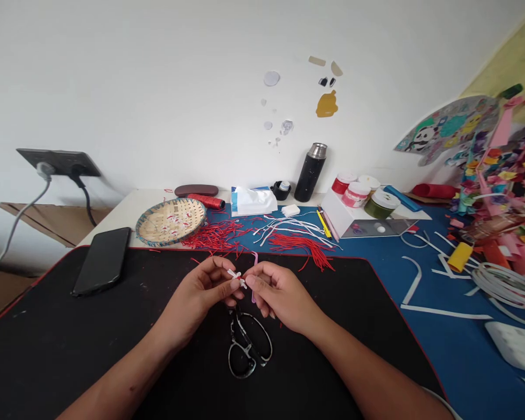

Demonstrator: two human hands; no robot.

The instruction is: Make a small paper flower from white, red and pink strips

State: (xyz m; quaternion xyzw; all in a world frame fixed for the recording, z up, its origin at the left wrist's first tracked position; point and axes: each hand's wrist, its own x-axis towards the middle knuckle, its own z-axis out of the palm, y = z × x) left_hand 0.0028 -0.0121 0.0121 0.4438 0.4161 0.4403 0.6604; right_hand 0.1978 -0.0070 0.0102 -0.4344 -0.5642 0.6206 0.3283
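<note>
A small white strip (237, 279) is pinched at the fingertips of the left hand (196, 297) and the right hand (280, 294), above a black mat (70, 350). A pink strip (254, 274) is seen behind it, but which hand holds it cannot be told. Scissors (248, 344) are lying on the mat just below the hands.

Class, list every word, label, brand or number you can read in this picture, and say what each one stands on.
No text is legible: any print on the pink jar's label and the white-and-blue tissue packet is too small and blurred to read, and no words show on the black phone.
</note>
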